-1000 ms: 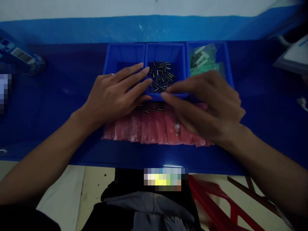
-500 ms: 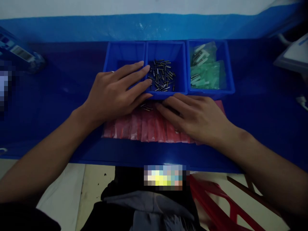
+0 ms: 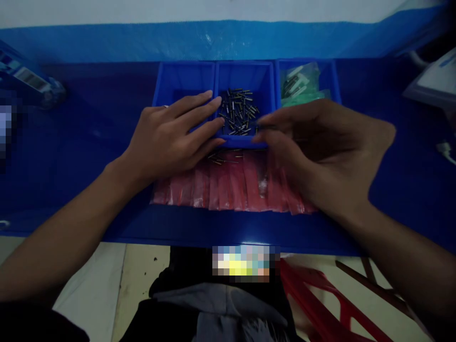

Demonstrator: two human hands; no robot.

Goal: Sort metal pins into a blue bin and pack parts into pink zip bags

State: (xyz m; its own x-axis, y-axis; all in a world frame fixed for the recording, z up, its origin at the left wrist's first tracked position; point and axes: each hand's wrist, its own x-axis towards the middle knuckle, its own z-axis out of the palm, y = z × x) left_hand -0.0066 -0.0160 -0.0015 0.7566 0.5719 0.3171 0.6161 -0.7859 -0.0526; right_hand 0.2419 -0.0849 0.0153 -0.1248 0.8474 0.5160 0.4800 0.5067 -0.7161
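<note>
My left hand lies with fingers stretched out over the front of the left blue bin and the wall beside the middle bin. Small metal rivets lie loose in the middle bin. My right hand is raised at that bin's front right corner, thumb and forefinger pinched on what looks like a thin dark rivet, somewhat blurred. Below the bins, pink plastic bags lie in an overlapping row. A few loose rivets rest at their upper edge, partly under my left hand.
The right blue bin holds green-tinted bags of small parts, partly hidden by my right hand. A blue carton stands at the left, a white object at the right. The table's front edge runs before my lap; a red stool is below.
My right hand has lifted from the pink bags and moved up and right, turning to a pinch near the middle bin. More loose rivets on the bags now show. My left hand stays put.
</note>
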